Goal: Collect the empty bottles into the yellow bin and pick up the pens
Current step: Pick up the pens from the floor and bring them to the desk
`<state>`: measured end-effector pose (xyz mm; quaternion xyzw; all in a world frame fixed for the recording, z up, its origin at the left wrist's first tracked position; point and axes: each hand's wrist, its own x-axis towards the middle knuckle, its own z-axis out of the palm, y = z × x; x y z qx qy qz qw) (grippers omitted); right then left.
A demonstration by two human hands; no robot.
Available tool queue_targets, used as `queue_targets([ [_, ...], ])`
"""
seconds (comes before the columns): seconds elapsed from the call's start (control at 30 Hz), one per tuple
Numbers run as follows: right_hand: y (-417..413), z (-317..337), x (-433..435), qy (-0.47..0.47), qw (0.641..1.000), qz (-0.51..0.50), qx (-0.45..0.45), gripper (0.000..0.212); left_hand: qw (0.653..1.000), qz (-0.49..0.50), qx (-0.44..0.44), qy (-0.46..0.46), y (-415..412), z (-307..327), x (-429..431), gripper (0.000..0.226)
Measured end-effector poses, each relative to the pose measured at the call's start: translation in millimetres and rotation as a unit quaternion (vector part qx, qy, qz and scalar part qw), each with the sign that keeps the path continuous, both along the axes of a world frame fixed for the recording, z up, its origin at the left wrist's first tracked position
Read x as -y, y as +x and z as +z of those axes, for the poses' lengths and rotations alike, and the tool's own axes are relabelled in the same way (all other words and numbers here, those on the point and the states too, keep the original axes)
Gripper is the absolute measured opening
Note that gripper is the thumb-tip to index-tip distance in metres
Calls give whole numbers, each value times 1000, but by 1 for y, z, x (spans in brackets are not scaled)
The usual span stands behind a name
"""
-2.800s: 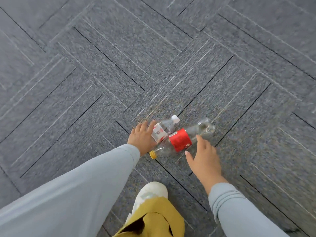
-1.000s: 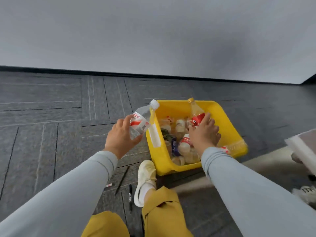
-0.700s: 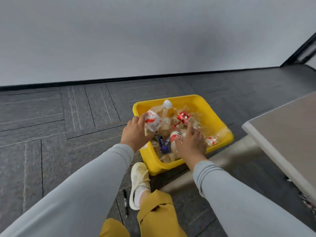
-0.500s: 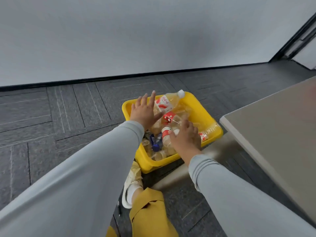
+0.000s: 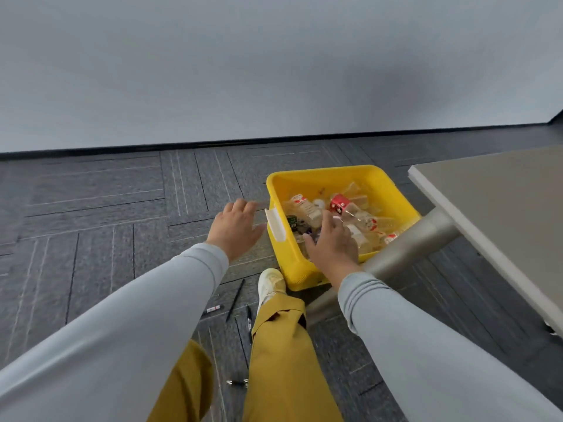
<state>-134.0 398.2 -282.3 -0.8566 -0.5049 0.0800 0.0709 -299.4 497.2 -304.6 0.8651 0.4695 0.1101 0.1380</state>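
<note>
**Both hands empty at the bin, pens on the floor**

The left hand hung open with relaxed, slightly spread fingers and held nothing; it was just to the left of the yellow bin, close to the white tab on the bin's side wall. The right hand was also open and empty, fingers stretched forward over the bin's near corner. Whether its fingertips touched the contents could not be told.

Beyond the right hand, the bottles lay jumbled inside the bin, a red-labelled bottle among them.

The pens lay on the grey carpeted floor, below and behind the left hand, near a white shoe; another pen lay further back between the legs.

To the right of the right hand stood a table, its metal leg slanting past the bin's near-right corner.
</note>
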Motion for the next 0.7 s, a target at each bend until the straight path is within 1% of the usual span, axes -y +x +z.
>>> queue_targets([
  [0.1,-22,3,12,-27,999,32,15,63,1000,9,-14,-5,-41,3,11,49],
  [0.2,-43,6,23,-47,998,49,3,55,999,11,-26,-18,-79,1,22,45],
  [0.33,-71,10,30,-57,995,79,14,53,999,14,-6,-31,-113,0,35,42],
  [0.47,-91,6,30,-44,992,114,9,49,998,30,12,-46,-126,-11,48,40],
  [0.6,-98,-14,38,-62,988,139,-17,50,997,28,-2,-68,-125,-33,60,40],
  [0.7,-88,-33,47,-72,988,130,-39,51,996,18,-17,-85,-116,-51,68,39],
])
